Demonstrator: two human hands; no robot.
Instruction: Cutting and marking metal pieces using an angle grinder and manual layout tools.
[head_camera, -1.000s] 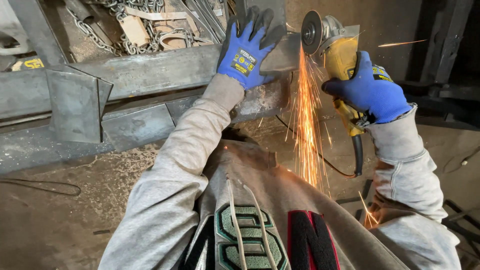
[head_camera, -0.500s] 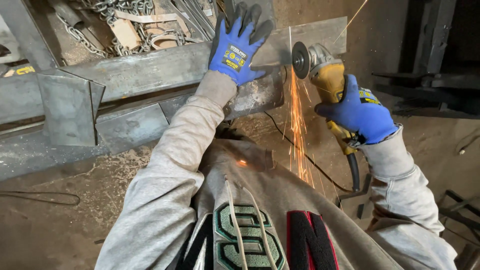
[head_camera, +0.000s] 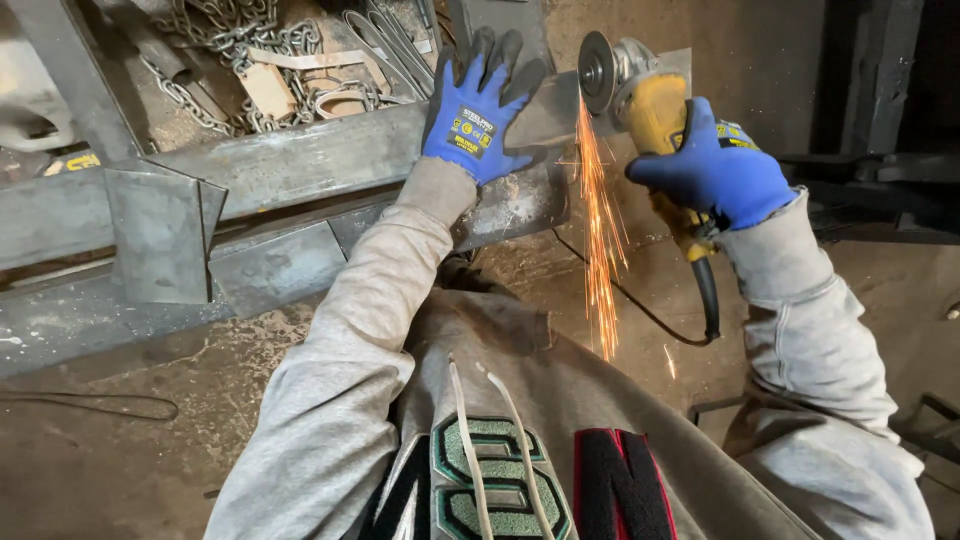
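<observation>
My left hand (head_camera: 480, 105), in a blue and black glove, presses flat on a grey steel plate (head_camera: 540, 120) that sticks out from a steel frame. In my right hand (head_camera: 715, 170), also gloved in blue, I grip a yellow angle grinder (head_camera: 655, 105). Its dark disc (head_camera: 597, 72) meets the plate's edge just right of my left fingers. Orange sparks (head_camera: 598, 240) stream straight down from the contact point toward my grey sweatshirt. The grinder's black cord (head_camera: 700, 310) loops below my right wrist.
A long steel beam (head_camera: 250, 170) runs left from the plate, with a loose steel sheet (head_camera: 160, 235) leaning on it. Behind it lie chains (head_camera: 235, 45) and scrap pieces. A dirty floor with metal shavings (head_camera: 150, 440) lies below; dark framework (head_camera: 880, 170) stands at the right.
The grinder and both hands have shifted left in view, the disc now lower against the plate edge. The spark stream has moved left with it and still falls downward.
</observation>
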